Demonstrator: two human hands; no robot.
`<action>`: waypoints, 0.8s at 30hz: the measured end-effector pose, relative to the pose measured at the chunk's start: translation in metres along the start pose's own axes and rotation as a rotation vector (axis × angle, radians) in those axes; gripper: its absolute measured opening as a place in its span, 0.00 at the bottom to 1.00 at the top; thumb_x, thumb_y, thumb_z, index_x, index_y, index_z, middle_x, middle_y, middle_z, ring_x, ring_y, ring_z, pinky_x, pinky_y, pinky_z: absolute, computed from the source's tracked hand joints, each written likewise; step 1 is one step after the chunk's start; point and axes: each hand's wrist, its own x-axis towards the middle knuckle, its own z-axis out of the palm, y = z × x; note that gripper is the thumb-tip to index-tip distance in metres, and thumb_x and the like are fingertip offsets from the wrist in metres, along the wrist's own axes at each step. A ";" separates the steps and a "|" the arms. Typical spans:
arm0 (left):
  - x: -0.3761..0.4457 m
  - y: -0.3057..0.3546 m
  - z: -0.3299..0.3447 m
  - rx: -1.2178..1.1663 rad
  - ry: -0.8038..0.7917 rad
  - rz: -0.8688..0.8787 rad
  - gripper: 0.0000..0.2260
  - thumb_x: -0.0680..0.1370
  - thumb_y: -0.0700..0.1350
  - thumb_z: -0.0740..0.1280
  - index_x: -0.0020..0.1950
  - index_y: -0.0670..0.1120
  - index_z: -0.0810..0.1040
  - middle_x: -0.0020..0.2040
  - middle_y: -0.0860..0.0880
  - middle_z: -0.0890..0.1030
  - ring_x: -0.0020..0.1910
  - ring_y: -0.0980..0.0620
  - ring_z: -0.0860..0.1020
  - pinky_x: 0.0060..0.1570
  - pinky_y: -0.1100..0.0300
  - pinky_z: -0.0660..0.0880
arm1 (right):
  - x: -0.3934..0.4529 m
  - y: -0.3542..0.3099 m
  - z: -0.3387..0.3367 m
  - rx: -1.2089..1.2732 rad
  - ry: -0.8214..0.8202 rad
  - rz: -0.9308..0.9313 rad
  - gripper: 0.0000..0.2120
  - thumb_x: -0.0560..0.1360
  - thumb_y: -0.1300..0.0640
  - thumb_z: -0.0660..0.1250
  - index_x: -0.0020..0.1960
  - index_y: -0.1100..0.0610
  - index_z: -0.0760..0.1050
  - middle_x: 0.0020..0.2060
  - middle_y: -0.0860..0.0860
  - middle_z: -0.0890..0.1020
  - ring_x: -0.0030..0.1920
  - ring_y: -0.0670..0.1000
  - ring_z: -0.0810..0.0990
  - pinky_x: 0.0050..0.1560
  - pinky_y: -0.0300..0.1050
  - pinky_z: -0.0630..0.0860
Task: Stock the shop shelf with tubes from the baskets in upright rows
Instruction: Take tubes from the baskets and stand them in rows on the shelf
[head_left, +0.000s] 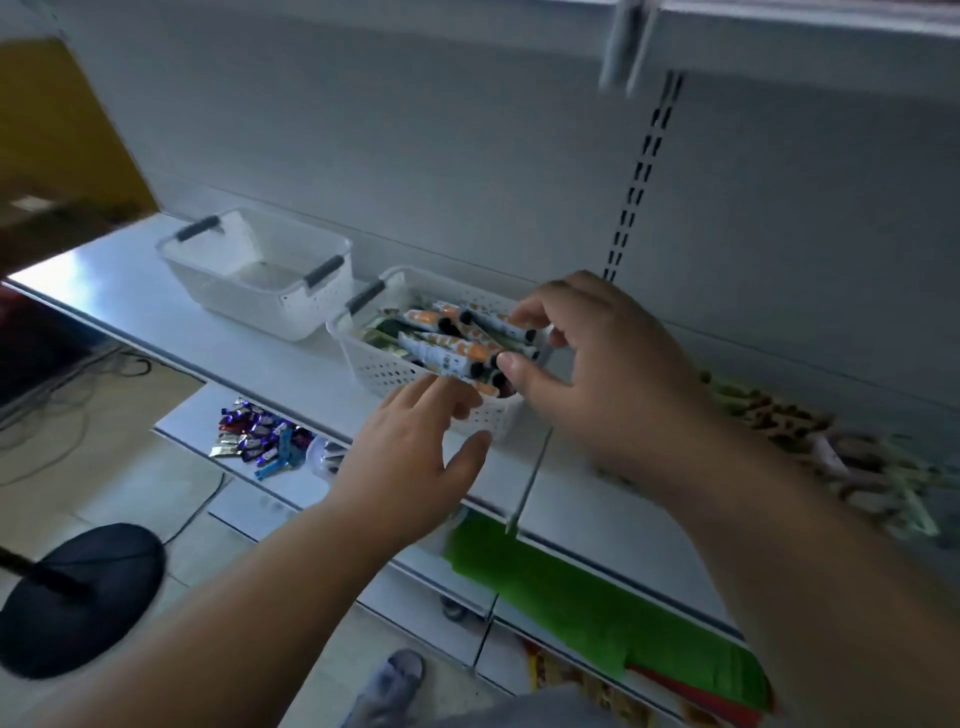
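Orange and white tubes (449, 345) are piled flat in the near basket (384, 374) on the shelf (130, 291). A tube end seems to be pinched by the right hand (587, 358), though this is blurred. The basket's rim is touched by the left hand (415, 447), fingers loose. The basket could be tipped if tubes are pulled hard. Nothing is seen in the far basket (249, 291).

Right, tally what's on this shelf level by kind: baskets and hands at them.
White baskets: 2, the empty basket and the basket of tubes
Hands: 2, left hand, right hand
Total: 4
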 end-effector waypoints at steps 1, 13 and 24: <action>0.009 -0.013 -0.003 -0.015 0.004 0.014 0.12 0.76 0.54 0.65 0.58 0.54 0.74 0.49 0.59 0.73 0.49 0.58 0.72 0.48 0.61 0.66 | 0.010 -0.005 0.006 -0.019 0.007 0.008 0.14 0.75 0.47 0.68 0.58 0.50 0.75 0.52 0.45 0.75 0.50 0.45 0.73 0.46 0.42 0.70; 0.140 -0.123 -0.015 0.005 -0.197 0.329 0.12 0.76 0.46 0.66 0.60 0.51 0.75 0.56 0.50 0.78 0.57 0.46 0.75 0.54 0.53 0.72 | 0.075 -0.035 0.063 -0.142 0.099 0.298 0.11 0.75 0.49 0.68 0.56 0.51 0.76 0.48 0.44 0.75 0.48 0.45 0.74 0.42 0.40 0.67; 0.206 -0.146 0.005 0.400 -0.451 0.496 0.09 0.76 0.52 0.64 0.52 0.50 0.77 0.46 0.50 0.80 0.45 0.47 0.79 0.45 0.55 0.74 | 0.081 -0.039 0.077 -0.186 0.110 0.471 0.10 0.77 0.49 0.66 0.56 0.49 0.76 0.46 0.41 0.73 0.45 0.41 0.71 0.40 0.31 0.65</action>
